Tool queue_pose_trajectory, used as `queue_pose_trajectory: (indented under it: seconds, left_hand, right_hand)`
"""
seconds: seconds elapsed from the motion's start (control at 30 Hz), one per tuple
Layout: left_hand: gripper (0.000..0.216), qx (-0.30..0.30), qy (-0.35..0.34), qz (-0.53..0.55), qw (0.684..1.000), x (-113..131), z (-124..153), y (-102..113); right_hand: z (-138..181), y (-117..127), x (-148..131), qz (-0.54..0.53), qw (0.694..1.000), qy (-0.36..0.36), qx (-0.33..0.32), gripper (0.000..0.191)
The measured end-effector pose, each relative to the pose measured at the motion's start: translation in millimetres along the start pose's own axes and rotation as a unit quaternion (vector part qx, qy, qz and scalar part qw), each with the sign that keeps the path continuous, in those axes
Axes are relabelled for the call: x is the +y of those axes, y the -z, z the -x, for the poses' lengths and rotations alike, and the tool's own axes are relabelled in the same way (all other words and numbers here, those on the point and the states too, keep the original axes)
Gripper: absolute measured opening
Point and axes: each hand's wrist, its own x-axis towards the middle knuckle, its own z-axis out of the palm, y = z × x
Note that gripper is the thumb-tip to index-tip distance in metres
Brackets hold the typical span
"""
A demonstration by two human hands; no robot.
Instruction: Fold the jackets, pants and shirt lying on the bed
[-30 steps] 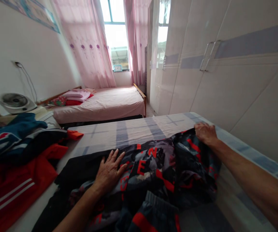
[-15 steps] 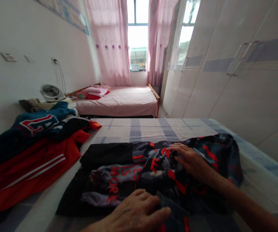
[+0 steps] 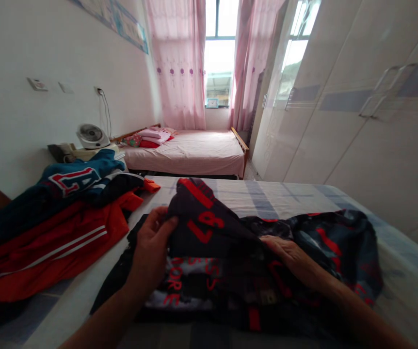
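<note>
A dark garment (image 3: 231, 261) with red lettering lies spread on the bed (image 3: 289, 194) in front of me. My left hand (image 3: 151, 247) is closed on a fold of it, a dark sleeve or edge with red numbers (image 3: 198, 213), and holds that part lifted above the rest. My right hand (image 3: 289, 254) lies flat on the middle of the garment, fingers stretched out and pointing left, partly under the lifted fold.
A heap of red, blue and black clothes (image 3: 59, 213) covers the bed's left side. Beyond stand a second bed (image 3: 194, 152) with pink sheets, a small fan (image 3: 90, 135) and a window with pink curtains. White wardrobe doors (image 3: 358, 126) line the right.
My left hand has taken hold of a part of the garment and raised it up and to the left. My right hand stays pressed on the garment's middle.
</note>
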Motion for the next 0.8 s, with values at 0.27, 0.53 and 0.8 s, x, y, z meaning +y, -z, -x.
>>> queue_pose_trajectory:
  seconds: [0.27, 0.53, 0.8]
  left_hand:
    - [0.007, 0.062, 0.214, 0.056, 0.973, -33.4, -38.5, 49.7]
    - [0.064, -0.144, -0.22, -0.496, 0.828, -56.7, -48.6, 53.5]
    - [0.042, -0.025, -0.435, -0.486, 0.757, -4.0, -65.1, 43.1]
  right_hand:
    - [9.4, 2.7, 4.3, 0.076, 0.997, 0.009, 0.007, 0.044]
    - [4.0, 4.8, 19.3, 0.047, 0.999, -0.023, 0.014, 0.025]
    - [-15.6, 38.8, 13.3, -0.013, 1.0, -0.025, -0.003, 0.025]
